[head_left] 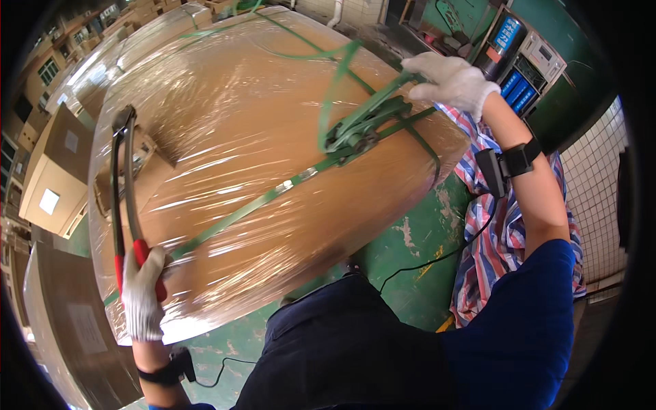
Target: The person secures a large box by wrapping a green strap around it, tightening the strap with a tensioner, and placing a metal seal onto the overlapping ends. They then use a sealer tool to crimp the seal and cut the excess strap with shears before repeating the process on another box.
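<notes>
A large carton load (225,130) wrapped in clear stretch film fills the middle, with green strapping (236,217) across its top. My left hand (145,294), in a white knit glove, is closed on the red grips of a long-handled crimper (128,171), its head pointing away. On the right of the load lies a green strap tensioner (365,133), set on the strap. My gloved right hand (454,82) is closed round the end of its lever. A loose strap loop (333,96) rises from the tensioner. Metal seals (294,182) sit on the strap to its left.
Striped woven sheeting (485,253) lies on the green floor (389,280) to my right. Further back stand a black cylinder and blue boxes on a rack (523,68). Brown cartons (65,321) stand close on the left. A black cable (437,260) runs beside my right arm.
</notes>
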Available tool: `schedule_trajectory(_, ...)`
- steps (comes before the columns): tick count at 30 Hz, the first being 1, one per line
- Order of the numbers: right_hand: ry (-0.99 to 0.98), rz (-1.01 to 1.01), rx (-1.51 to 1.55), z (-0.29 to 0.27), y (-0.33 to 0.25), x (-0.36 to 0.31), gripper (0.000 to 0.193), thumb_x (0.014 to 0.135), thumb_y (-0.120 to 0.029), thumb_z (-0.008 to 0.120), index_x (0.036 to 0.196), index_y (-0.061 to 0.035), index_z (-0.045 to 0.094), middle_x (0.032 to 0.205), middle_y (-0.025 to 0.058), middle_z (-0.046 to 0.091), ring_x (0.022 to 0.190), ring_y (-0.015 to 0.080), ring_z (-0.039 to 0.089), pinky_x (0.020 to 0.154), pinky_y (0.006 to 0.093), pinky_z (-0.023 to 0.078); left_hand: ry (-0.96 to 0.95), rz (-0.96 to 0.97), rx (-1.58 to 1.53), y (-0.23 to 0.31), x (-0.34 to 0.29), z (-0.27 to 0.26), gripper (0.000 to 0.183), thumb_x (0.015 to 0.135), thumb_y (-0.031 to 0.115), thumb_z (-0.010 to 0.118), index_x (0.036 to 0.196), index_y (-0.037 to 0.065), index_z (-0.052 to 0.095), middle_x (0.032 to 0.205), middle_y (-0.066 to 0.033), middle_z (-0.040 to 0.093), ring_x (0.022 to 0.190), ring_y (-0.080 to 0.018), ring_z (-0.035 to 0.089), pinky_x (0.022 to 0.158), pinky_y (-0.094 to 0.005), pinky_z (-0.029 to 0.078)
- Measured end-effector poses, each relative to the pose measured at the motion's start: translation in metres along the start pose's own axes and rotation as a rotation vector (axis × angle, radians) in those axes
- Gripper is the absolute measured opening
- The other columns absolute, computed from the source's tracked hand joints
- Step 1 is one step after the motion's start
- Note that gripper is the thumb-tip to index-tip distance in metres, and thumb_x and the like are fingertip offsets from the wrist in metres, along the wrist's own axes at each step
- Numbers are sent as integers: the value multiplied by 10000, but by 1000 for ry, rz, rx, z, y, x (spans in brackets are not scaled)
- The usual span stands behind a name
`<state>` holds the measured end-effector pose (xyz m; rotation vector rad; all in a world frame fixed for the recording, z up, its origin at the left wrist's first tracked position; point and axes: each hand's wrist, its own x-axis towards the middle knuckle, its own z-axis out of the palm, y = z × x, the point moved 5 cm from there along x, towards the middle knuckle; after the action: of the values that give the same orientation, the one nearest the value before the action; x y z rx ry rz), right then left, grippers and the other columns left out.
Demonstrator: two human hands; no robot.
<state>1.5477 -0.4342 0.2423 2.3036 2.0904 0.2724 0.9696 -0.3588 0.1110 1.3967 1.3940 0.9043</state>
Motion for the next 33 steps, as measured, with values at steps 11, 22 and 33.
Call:
schedule_trajectory(11,-807,-201,-148,65,17,99,621,774,-511,836,1178,-56,711,896,104,725,760,276,703,602,389,571,-471,269,873,138,44,293,993,835,479,836,1563,15,347,1379,-252,609,1292,-331,604,1062,-426,503)
schedule_trajectory(22,-1042,-651,-57,117,23,115,476,828,-523,709,1132,-157,719,856,81,731,722,234,690,662,382,557,-1127,-192,157,185,85,476,540,807,254,827,1265,91,591,872,-45,639,629,-143,600,463,-302,501)
schedule_trajectory(33,-1049,-456,113,137,38,107,506,867,-456,692,1048,16,700,825,156,724,564,331,716,471,409,589,-1002,-21,780,172,108,495,961,784,456,792,1547,94,331,1227,-213,699,1093,-331,713,906,-400,579)
